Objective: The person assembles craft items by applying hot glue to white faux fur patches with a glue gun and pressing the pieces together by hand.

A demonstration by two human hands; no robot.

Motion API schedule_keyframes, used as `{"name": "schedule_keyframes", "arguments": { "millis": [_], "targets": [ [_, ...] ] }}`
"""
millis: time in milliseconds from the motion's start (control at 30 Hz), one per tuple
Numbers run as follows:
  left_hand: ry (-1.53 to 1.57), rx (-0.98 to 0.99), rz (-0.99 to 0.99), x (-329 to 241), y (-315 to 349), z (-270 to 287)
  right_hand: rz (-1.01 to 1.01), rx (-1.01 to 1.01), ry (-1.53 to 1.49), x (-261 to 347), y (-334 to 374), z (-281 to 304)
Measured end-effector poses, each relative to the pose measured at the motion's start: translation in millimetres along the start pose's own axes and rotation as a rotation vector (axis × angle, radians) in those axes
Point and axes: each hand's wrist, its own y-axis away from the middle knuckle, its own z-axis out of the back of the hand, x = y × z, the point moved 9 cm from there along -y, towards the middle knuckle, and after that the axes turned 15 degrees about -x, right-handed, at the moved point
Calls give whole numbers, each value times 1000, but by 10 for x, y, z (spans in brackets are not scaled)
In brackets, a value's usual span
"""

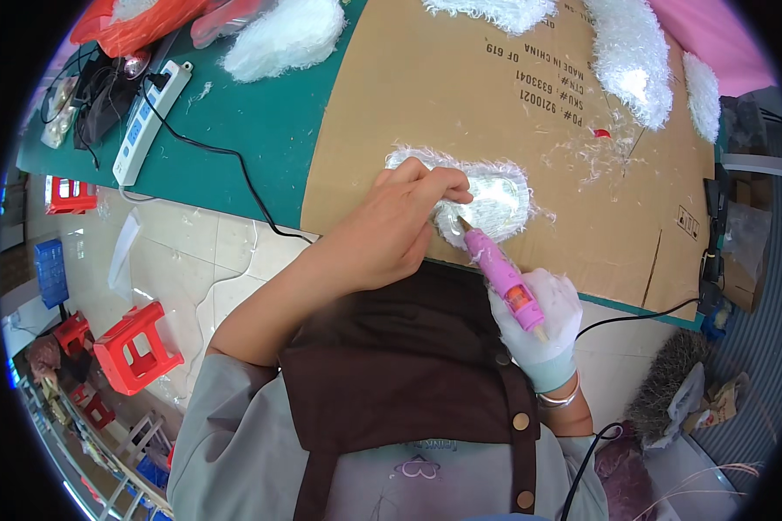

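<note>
A white fluffy oval piece (502, 201) lies near the front edge of a brown cardboard sheet (400, 95), its paler, flatter side up and its rim shaggy. Bare and with curled fingers, my left hand (393, 221) grips the piece at its left part; the fingertips are partly hidden. My right hand (554, 334), in a white glove, is closed around a pink hot glue gun (497, 271). The gun's nozzle points up and left, at the near edge of the piece, close to my left fingers. I cannot tell whether the nozzle touches it.
More white fluffy pieces (634, 69) lie at the far side of the cardboard. On the green table (269, 130) stands a white power strip (152, 122) with a black cord. Loose fibres and a small red bit (602, 134) are scattered at right. A red stool (137, 349) stands on the floor.
</note>
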Motion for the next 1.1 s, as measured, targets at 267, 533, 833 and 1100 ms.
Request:
{"name": "schedule_keyframes", "arguments": {
  "millis": [267,533,833,1100],
  "targets": [
    [-43,5,-21,-65,6,11,-743,-227,-419,-581,108,486],
    [-370,-30,-205,-279,148,-96,-611,-95,-847,-756,-944,187],
    [-449,-30,-275,-270,242,-183,-770,612,-1272,-170,-1538,-1143],
    [-418,-39,-266,-254,227,-172,-870,733,-1208,15,-1199,-1251]
  ]
}}
